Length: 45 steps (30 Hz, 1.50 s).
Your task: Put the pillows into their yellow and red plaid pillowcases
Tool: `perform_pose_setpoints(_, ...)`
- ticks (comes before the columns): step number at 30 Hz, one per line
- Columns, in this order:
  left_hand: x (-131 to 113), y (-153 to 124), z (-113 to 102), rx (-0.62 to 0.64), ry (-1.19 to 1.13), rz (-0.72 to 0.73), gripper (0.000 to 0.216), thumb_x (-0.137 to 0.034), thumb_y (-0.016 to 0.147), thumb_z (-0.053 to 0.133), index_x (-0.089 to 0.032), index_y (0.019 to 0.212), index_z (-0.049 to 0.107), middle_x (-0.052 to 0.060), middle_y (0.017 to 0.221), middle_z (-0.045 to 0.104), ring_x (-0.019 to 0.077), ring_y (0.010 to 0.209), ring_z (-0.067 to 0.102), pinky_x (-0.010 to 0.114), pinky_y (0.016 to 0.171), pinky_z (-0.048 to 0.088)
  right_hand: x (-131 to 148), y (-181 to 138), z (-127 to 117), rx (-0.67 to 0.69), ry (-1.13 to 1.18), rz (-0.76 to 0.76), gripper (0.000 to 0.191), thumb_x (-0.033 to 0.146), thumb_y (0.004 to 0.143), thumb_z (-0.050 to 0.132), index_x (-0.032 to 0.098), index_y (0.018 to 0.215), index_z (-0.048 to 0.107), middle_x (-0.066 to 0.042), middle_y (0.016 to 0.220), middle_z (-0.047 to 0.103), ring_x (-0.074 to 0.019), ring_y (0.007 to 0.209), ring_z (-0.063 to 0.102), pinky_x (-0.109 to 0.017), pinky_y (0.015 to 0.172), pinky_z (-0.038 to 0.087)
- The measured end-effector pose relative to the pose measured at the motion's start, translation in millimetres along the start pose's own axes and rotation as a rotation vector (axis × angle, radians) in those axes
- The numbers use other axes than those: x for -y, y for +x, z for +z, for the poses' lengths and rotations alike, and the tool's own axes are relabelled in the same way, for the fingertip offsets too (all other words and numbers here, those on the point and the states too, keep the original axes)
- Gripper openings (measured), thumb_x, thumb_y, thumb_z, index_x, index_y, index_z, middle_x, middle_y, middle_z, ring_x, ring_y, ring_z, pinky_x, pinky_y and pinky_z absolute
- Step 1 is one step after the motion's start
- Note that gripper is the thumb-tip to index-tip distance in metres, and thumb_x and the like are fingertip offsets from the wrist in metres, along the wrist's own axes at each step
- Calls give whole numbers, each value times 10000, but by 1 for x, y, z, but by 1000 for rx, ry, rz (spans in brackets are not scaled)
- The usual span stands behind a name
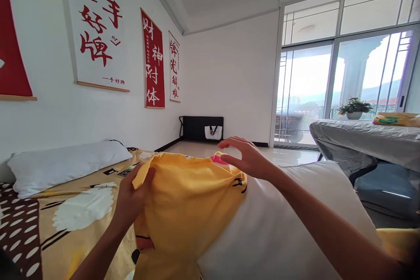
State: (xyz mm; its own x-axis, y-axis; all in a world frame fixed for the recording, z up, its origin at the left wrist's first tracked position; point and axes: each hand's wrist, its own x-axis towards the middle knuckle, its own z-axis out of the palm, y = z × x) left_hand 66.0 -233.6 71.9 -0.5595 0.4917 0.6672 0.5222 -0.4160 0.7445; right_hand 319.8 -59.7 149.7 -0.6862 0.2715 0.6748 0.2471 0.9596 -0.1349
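A yellow cloth (183, 188), which looks like a pillowcase, hangs in front of me with dark and pink prints on it. My left hand (136, 188) grips its left upper edge, the fingers tucked behind the folded border. Above its right upper corner is my right hand (244, 157), open, with thumb and fingers spread in a curve. The thumb is close to a pink patch on the cloth; whether it touches I cannot tell. A plump white pillow (288, 218) lies under my right forearm, its left part covered by the yellow cloth.
A second white pillow (68, 164) lies at the left on a patterned bedspread (95, 240). On the right stands a table with a silvery cover (367, 138), carrying a potted plant (354, 108). A white bag (213, 132) leans on a black panel (195, 128) by the far wall.
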Motion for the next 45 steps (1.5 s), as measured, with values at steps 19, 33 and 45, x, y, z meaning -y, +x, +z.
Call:
perform_pose_setpoints(19, 6, 3, -6, -130, -27, -25, 377, -512, 716, 715, -183, 886, 646, -11, 702, 541, 147, 649, 485, 224, 529, 391, 26, 10, 35, 350, -177, -77, 325, 491, 814, 602, 191, 695, 566, 4, 812, 609, -112, 668, 483, -237, 568, 254)
perform_pose_setpoints(33, -9, 22, 15, -243, -52, 64, 305, -499, 794, 641, -197, 829, 620, -14, 733, 543, 143, 685, 503, 230, 586, 408, 29, 37, 48, 57, -390, 30, 217, 203, 839, 489, 185, 638, 570, -50, 855, 645, -159, 777, 545, -284, 697, 305)
perform_pose_setpoints(45, -3, 6, 18, -523, 134, 218, 203, -399, 856, 581, -200, 842, 620, -10, 816, 589, 153, 797, 531, 252, 728, 421, 50, 47, 56, 152, -129, 159, 340, 416, 977, 392, 215, 744, 539, 4, 677, 541, -140, 653, 464, -247, 585, 218)
